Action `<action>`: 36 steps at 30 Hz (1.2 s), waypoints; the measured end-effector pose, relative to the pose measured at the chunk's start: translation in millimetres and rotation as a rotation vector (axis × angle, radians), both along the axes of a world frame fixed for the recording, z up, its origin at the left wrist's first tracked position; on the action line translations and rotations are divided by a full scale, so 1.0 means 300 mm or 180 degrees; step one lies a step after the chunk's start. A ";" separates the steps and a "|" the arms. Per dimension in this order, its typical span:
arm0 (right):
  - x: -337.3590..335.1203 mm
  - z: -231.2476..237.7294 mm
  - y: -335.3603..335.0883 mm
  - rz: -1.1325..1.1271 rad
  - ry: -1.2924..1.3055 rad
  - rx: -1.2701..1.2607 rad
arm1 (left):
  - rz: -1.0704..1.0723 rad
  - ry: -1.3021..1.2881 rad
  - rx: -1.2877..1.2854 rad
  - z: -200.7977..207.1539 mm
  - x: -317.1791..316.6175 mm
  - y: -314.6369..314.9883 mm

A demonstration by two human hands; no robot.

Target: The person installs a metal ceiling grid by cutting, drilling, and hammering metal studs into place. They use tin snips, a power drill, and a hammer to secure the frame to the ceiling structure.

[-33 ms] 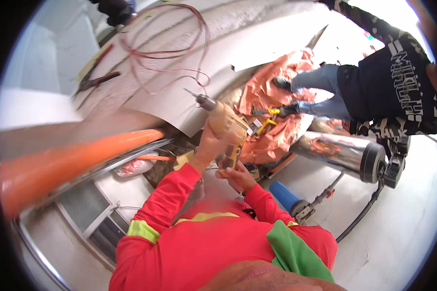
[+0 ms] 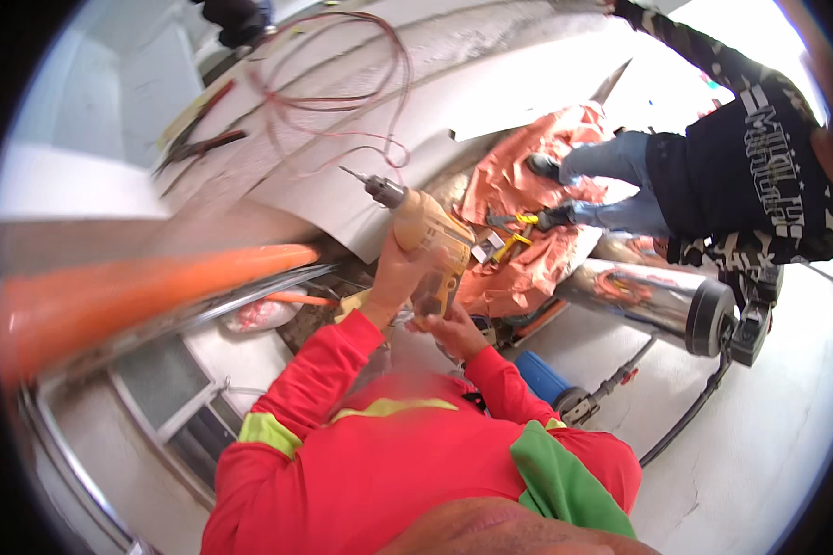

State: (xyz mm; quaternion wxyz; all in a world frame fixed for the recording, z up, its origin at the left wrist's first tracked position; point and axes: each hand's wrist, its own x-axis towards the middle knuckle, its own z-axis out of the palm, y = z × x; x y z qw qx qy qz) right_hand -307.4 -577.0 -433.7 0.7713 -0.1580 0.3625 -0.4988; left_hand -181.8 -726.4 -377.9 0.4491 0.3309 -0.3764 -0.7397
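A yellow cordless drill (image 2: 426, 227) is held in front of my chest, its grey chuck and thin bit pointing to the upper left. My left hand (image 2: 396, 277) wraps round the drill from its left side, behind the chuck. At the lower end, my right hand (image 2: 455, 331) grips the battery base with bent fingers. Beyond the drill, to the right, yellow-handled tools (image 2: 509, 242) and small boxes lie on a crumpled orange sheet (image 2: 528, 176).
A person (image 2: 703, 176) in a dark top and jeans stands on the sheet. An orange pipe (image 2: 157, 296) runs along the left. Coiled red wire (image 2: 342, 100) lies ahead, pliers (image 2: 208, 146) to its left. At right are a steel cylinder (image 2: 634, 294) and blue filter housing (image 2: 539, 375).
The whole view has shifted slightly, so the surroundings sit a little further right. Both hands keep the same hold on the drill.
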 end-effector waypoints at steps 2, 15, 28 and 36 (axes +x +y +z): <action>0.020 0.108 -0.063 0.0243 0.0596 -0.0284 | -0.0228 0.0216 0.0245 0.200 0.095 -0.013; 0.439 0.833 -0.476 0.2291 -0.0626 -0.2667 | 0.1977 -0.2236 -0.1693 0.829 0.746 0.510; 0.707 1.264 -0.382 0.2116 -0.0937 -0.3660 | 0.6232 -0.2929 -0.3295 1.426 1.111 0.717; 0.793 1.488 -0.389 0.2295 -0.1033 -0.3951 | 0.5444 -0.2694 -0.2970 1.463 1.149 0.700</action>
